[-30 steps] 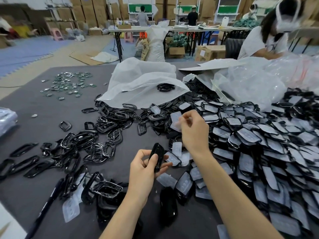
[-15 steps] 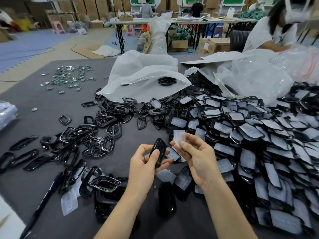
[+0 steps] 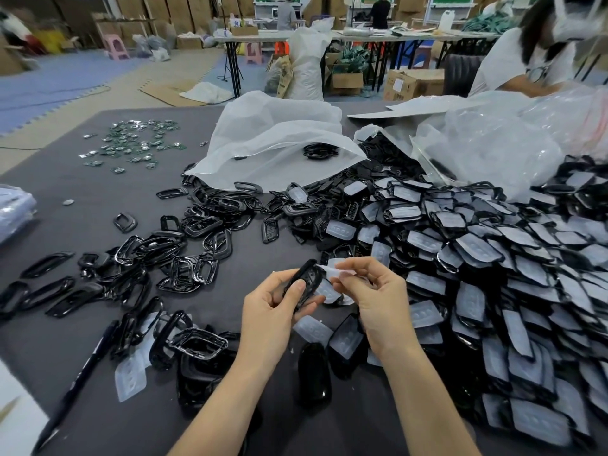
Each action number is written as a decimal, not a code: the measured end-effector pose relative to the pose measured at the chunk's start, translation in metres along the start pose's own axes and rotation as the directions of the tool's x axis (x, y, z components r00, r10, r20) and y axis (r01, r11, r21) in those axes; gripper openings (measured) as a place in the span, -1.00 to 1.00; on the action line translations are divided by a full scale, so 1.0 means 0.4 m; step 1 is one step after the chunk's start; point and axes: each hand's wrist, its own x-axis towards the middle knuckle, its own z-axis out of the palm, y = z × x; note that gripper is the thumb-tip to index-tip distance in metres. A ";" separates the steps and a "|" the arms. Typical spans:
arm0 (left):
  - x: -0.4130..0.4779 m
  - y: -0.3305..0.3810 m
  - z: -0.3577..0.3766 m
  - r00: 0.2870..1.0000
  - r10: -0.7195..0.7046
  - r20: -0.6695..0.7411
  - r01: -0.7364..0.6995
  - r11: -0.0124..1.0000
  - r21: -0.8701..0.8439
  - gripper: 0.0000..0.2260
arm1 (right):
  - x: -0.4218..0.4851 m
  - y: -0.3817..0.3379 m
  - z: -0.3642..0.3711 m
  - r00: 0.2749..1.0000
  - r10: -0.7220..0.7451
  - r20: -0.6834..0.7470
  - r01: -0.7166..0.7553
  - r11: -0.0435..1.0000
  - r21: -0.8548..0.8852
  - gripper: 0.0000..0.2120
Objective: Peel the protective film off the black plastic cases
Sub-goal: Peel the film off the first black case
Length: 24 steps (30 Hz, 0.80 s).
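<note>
Grey table (image 3: 82, 232): white bag (image 3: 263, 139) holds black frames (image 3: 320, 150); left hand (image 3: 269, 311) grips case (image 3: 304, 284).

The left hand (image 3: 273, 311) covers part of the black case (image 3: 307, 274), and the pile (image 3: 493, 274) overruns the right edge.

Both bare forearms (image 3: 230, 399) reach up from bottom edge, hands close together mid-frame. L hand (image 3: 274, 307) palm-up, fingers curled, thumb on glossy black plastic case (image 3: 311, 274). R hand (image 3: 378, 297) pinches thin translucent film piece (image 3: 333, 268) btwn thumb & fingertips.
</note>
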 end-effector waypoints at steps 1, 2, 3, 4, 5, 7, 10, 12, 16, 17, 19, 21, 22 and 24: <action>0.000 0.000 0.001 1.000 0.003 -0.005 -0.003 1.000 0.002 -0.83 | -0.001 0.000 0.000 1.000 -0.015 0.010 0.016 0.999 -0.037 -0.71; 0.000 0.000 0.000 1.000 0.007 -0.010 -0.007 1.000 0.001 -0.83 | -0.002 -0.001 0.001 0.999 -0.029 0.020 0.030 0.997 -0.065 -0.73; 0.001 0.000 0.000 1.000 0.012 -0.016 -0.012 1.000 0.000 -0.83 | -0.002 -0.002 0.001 0.999 -0.043 0.032 0.045 0.995 -0.094 -0.76; 0.002 0.000 0.000 1.000 0.017 -0.021 -0.017 1.000 -0.003 -0.83 | -0.002 -0.002 0.001 0.997 -0.057 0.044 0.062 0.990 -0.128 -0.78; 0.003 0.000 0.001 0.999 0.025 -0.025 -0.025 1.000 -0.005 -0.83 | -0.002 -0.003 0.001 0.996 -0.068 0.058 0.076 0.984 -0.160 -0.81; 0.005 0.002 0.001 0.998 0.049 -0.030 -0.049 0.999 -0.002 -0.82 | -0.005 -0.007 0.000 0.992 -0.080 0.102 0.098 0.977 -0.189 -0.82; 0.005 0.003 0.001 0.996 0.089 -0.031 -0.088 0.996 0.028 -0.81 | -0.009 -0.014 -0.002 0.980 -0.082 0.180 0.118 0.973 -0.200 -0.81; 0.003 0.004 0.002 0.995 0.094 -0.018 -0.093 0.995 0.036 -0.81 | -0.009 -0.021 -0.005 0.973 -0.065 0.222 0.115 0.969 -0.218 -0.82; -0.001 0.006 0.003 0.994 0.112 -0.016 -0.111 0.990 0.082 -0.82 | -0.010 -0.032 -0.015 0.952 -0.018 0.306 0.088 0.972 -0.218 -0.76; 0.000 0.007 0.003 0.993 0.114 -0.023 -0.111 0.989 0.096 -0.82 | -0.010 -0.034 -0.018 0.950 -0.012 0.313 0.083 0.973 -0.214 -0.75; 0.002 0.006 -0.001 0.991 0.128 -0.037 -0.120 0.978 0.169 -0.81 | -0.008 -0.036 -0.023 0.950 -0.001 0.313 0.054 0.985 -0.161 -0.72; 0.002 0.005 -0.003 0.990 0.134 -0.040 -0.123 0.970 0.212 -0.81 | -0.008 -0.039 -0.029 0.946 0.003 0.325 0.031 0.994 -0.101 -0.70; 0.001 0.005 -0.003 0.990 0.138 -0.040 -0.126 0.966 0.227 -0.81 | -0.009 -0.040 -0.031 0.942 0.000 0.337 0.032 0.995 -0.090 -0.70; -0.001 0.003 -0.004 0.989 0.141 -0.031 -0.129 0.956 0.262 -0.80 | -0.011 -0.040 -0.027 0.940 -0.010 0.341 0.046 0.994 -0.098 -0.72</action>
